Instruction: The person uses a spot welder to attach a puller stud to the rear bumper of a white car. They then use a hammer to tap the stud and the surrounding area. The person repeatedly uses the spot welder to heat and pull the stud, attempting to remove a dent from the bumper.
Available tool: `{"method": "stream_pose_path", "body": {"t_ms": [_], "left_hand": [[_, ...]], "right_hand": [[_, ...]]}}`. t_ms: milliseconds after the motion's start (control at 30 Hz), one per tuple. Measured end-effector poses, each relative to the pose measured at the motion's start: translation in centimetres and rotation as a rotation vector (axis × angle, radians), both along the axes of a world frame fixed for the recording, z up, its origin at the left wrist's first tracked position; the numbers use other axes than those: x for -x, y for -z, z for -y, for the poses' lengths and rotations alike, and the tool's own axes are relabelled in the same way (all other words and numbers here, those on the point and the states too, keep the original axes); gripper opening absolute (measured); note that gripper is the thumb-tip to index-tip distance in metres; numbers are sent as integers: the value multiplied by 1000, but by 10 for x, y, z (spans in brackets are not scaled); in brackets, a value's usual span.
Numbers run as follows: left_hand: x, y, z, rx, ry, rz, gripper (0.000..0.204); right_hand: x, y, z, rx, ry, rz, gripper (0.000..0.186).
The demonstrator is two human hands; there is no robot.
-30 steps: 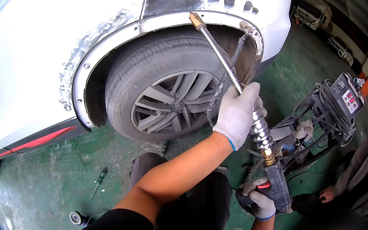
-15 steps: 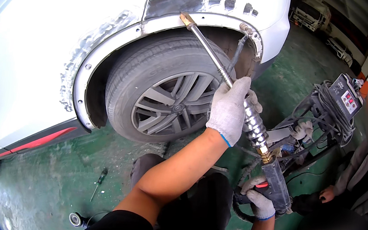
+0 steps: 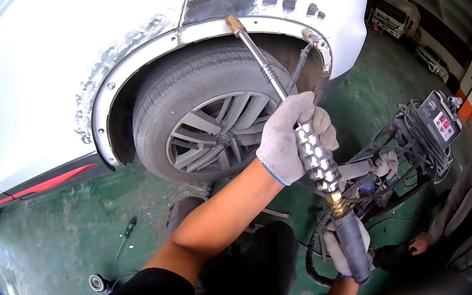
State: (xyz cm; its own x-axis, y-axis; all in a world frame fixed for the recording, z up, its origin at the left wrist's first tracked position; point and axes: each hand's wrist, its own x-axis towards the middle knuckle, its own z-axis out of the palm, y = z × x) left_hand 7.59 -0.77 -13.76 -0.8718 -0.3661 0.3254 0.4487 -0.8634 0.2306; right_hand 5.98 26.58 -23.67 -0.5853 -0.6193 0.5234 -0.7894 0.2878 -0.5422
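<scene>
I hold a slide-hammer dent puller (image 3: 317, 159) slantwise in front of the wheel. My left hand (image 3: 286, 133), in a white knit glove, is closed around its shaft and the upper end of the shiny sliding weight. My right hand (image 3: 334, 253), gloved too, grips the dark handle (image 3: 353, 239) at the lower end; the handle hides some of its fingers. The copper-coloured tip (image 3: 235, 25) is at the wheel arch edge (image 3: 204, 30), below a bare grey sanded patch (image 3: 223, 4). Whether it presses on the metal I cannot tell.
The white car (image 3: 50, 49) fills the left, with its tyre (image 3: 155, 100) under the arch. A welding machine (image 3: 440, 119) with coiled cables stands on a cart at right. A person's hand (image 3: 417, 242) is nearby. A screwdriver (image 3: 128, 229) and a round power tool (image 3: 98, 282) lie on the green floor.
The dent puller has rolled about its length, so the red trigger no longer shows. My left hand has shifted slightly left and down; the tip stays by the arch edge.
</scene>
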Motion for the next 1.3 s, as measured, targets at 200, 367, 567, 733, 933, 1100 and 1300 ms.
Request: {"method": "stream_pose_path", "body": {"t_ms": [200,367,567,733,933,1100,1300], "left_hand": [[-2,-6,-3,348,-231,471,33],[21,26,-3,627,-474,638,41],[20,21,1,467,-383,505,23],[16,16,4,424,-364,452,24],[16,14,-1,383,-331,426,25],[14,-5,8,273,-213,395,33],[28,-8,30,182,-264,311,36]], "right_hand": [[-6,25,16,445,-458,799,37],[-1,61,17,765,-624,1235,35],[-2,57,20,689,-545,1123,39],[-3,49,20,676,-541,1085,39],[-5,47,19,672,-520,1097,37],[-11,39,18,653,-497,1032,38],[-15,38,13,633,-472,1039,43]]}}
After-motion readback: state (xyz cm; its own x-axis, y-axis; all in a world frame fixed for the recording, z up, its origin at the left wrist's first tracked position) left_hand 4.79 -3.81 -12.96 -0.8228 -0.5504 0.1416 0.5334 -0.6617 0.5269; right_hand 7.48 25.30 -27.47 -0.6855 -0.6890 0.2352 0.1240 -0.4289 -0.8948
